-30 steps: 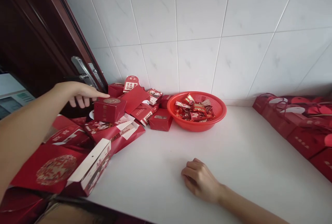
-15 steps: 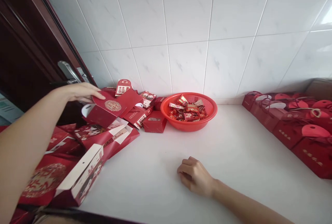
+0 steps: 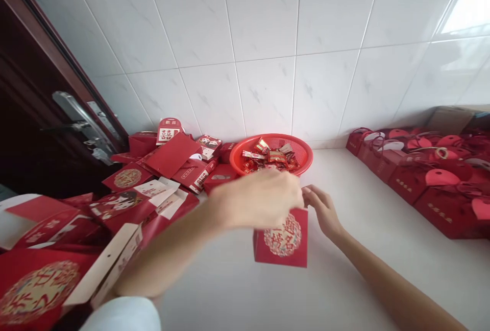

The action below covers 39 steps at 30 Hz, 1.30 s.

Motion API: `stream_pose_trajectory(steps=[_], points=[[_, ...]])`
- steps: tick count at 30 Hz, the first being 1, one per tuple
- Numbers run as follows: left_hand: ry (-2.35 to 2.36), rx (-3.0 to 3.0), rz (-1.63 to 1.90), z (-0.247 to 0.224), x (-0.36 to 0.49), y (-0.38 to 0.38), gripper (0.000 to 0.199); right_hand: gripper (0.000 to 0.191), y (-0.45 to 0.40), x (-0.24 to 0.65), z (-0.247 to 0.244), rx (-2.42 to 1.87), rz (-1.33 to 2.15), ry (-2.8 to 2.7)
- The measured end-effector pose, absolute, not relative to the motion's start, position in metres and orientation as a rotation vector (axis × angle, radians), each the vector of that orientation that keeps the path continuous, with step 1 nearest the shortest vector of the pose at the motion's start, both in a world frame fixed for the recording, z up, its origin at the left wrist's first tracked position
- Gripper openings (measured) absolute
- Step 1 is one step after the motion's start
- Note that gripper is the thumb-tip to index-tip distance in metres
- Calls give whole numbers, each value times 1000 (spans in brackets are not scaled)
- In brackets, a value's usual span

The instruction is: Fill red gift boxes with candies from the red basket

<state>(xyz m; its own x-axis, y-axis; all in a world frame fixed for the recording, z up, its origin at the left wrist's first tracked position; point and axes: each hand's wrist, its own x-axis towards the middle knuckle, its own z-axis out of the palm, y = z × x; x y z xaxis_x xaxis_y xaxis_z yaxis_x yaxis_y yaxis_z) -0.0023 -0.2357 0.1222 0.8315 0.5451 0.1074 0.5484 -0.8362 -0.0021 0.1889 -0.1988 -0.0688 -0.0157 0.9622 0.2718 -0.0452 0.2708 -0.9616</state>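
A red gift box [image 3: 281, 241] with a round gold emblem and Chinese characters hangs upright just above or on the white table. My left hand [image 3: 264, 198], slightly blurred, reaches across from the left and is closed over its top. At the box's upper right corner, my right hand [image 3: 323, 211] has its fingertips bent in against the edge. The left hand hides the box's upper part. Right behind the hands sits a red plastic basket [image 3: 306, 157] of small wrapped candies [image 3: 277, 157].
Red gift boxes and folded cartons [image 3: 126, 203] are heaped along the left, beside a dark door with a metal handle [image 3: 82, 114]. Rows of red boxes with handles [image 3: 417, 188] stand at the right. A tiled wall [image 3: 264, 86] bounds the white table [image 3: 214, 295] behind.
My left hand has moved from the heap on the left to the middle, bringing a red gift box. My right hand has shifted right and up to the box. The view has turned slightly right.
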Motion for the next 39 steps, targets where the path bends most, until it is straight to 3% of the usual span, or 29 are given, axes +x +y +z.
stream_pose_trajectory(steps=[3,11,13,21,26,30,33,36,39], points=[[-636,-2892,-81,79,14,-240,23,42,-196,200,-63,-929,1020,-1334],[-714,-2878,-229,10,5,-230,22,36,-205,192,-60,-1045,881,-1628],[-720,-2970,-298,10,0,-230,19,37,-206,191,-61,-1050,834,-1662],[-972,-3009,-456,39,-23,-219,42,36,-210,188,-62,-1034,692,-1760],[-1341,-2993,-352,40,-37,-209,47,12,-215,185,-60,-1006,596,-1781],[-1542,-3195,-381,38,-43,-198,49,24,-217,188,-55,-971,646,-1916],[-1611,-3243,-372,37,-46,-197,39,35,-218,191,-53,-965,702,-2031],[-1494,-3213,-295,33,-46,-203,84,39,-220,191,-51,-1008,741,-2097],[-1463,-3214,-235,30,-43,-211,99,45,-223,188,-47,-1015,805,-2135]])
